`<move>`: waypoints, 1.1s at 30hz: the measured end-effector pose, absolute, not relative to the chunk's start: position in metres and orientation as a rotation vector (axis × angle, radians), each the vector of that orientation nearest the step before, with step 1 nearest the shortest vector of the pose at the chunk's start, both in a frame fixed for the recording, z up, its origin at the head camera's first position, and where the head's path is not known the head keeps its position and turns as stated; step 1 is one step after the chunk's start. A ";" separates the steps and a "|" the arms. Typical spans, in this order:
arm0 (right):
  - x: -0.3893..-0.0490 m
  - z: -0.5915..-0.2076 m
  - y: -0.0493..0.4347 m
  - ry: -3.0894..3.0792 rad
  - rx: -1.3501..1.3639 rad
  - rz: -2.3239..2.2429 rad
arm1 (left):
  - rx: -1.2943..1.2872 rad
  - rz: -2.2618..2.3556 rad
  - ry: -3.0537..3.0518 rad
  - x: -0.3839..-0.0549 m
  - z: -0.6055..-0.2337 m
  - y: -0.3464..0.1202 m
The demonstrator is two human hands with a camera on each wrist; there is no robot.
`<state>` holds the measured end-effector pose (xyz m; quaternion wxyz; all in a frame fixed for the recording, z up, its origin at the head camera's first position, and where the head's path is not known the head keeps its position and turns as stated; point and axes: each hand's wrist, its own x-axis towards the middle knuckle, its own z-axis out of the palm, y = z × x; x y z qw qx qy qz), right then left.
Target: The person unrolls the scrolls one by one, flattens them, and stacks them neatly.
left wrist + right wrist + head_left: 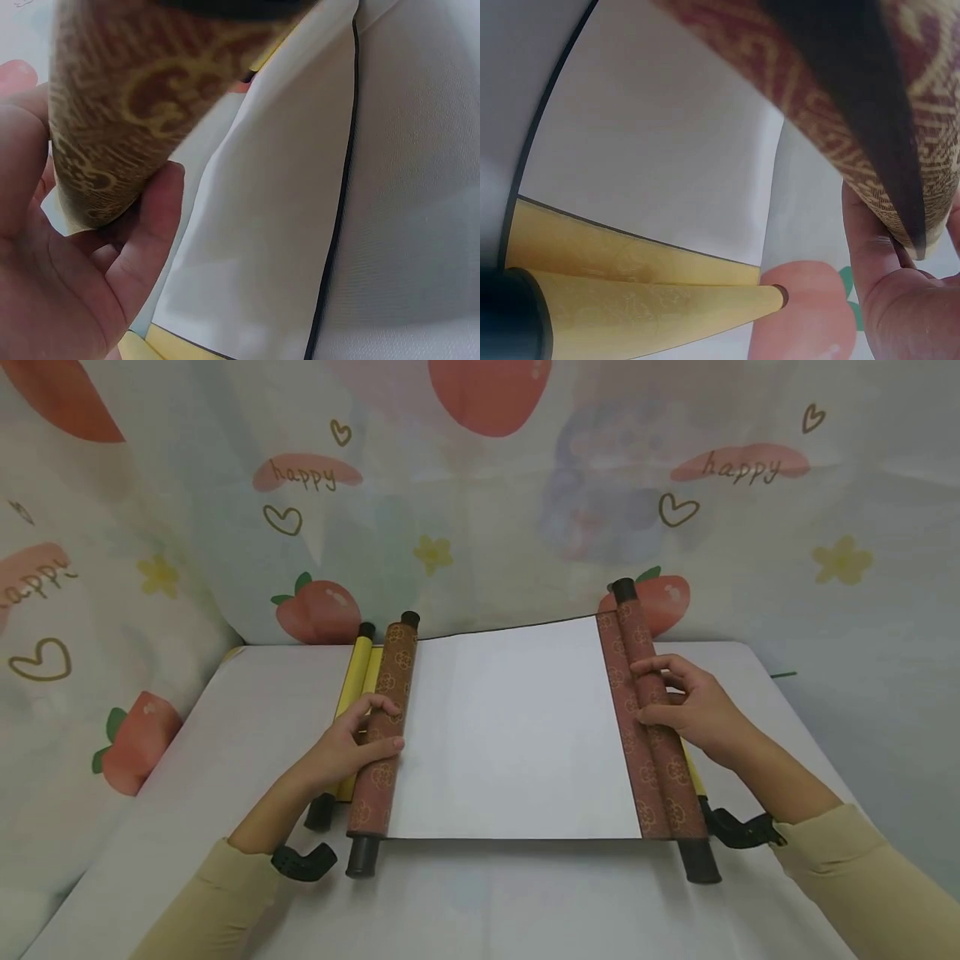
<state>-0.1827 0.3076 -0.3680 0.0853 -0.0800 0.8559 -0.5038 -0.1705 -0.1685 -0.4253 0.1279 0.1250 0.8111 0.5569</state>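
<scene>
A red-brown patterned scroll [517,727] is spread open, its blank white paper facing up between two rolled ends with black knobs. My left hand [348,745] holds the left roll [371,810], thumb on the near side and fingers across the top. The right roll [671,768] is gripped about its middle by my right hand [697,706]. Under it lies a yellow scroll [352,681], its left roll showing beside my left hand. In the right wrist view, a yellow roll [652,311] and white paper sit below the raised red-brown roll [810,97].
The scrolls are over a white-covered table [480,902]. Behind it hangs a pale cloth [495,527] printed with peaches, hearts and "happy". A black strap band [303,862] is on the left wrist, another [742,828] on the right.
</scene>
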 end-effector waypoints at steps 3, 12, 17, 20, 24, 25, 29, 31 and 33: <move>-0.181 -0.368 0.309 2.561 -0.238 -1.498 | 0.371 1.623 2.363 -0.170 -0.426 -0.169; -0.181 -0.365 0.310 2.573 -0.255 -1.488 | 0.391 1.651 2.360 -0.171 -0.424 -0.172; -0.180 -0.363 0.311 2.575 -0.243 -1.482 | 0.373 1.644 2.347 -0.171 -0.425 -0.173; -0.179 -0.363 0.312 2.579 -0.238 -1.475 | 0.368 1.633 2.352 -0.170 -0.426 -0.174; -0.180 -0.362 0.312 2.583 -0.232 -1.470 | 0.378 1.637 2.357 -0.170 -0.427 -0.175; -0.180 -0.363 0.312 2.582 -0.230 -1.470 | 0.382 1.642 2.354 -0.170 -0.427 -0.176; -0.180 -0.363 0.313 2.577 -0.227 -1.477 | 0.399 1.661 2.344 -0.171 -0.427 -0.176; -0.181 -0.363 0.313 2.577 -0.230 -1.477 | 0.395 1.653 2.355 -0.172 -0.428 -0.177; -0.181 -0.363 0.314 2.577 -0.231 -1.476 | 0.392 1.632 2.377 -0.173 -0.429 -0.177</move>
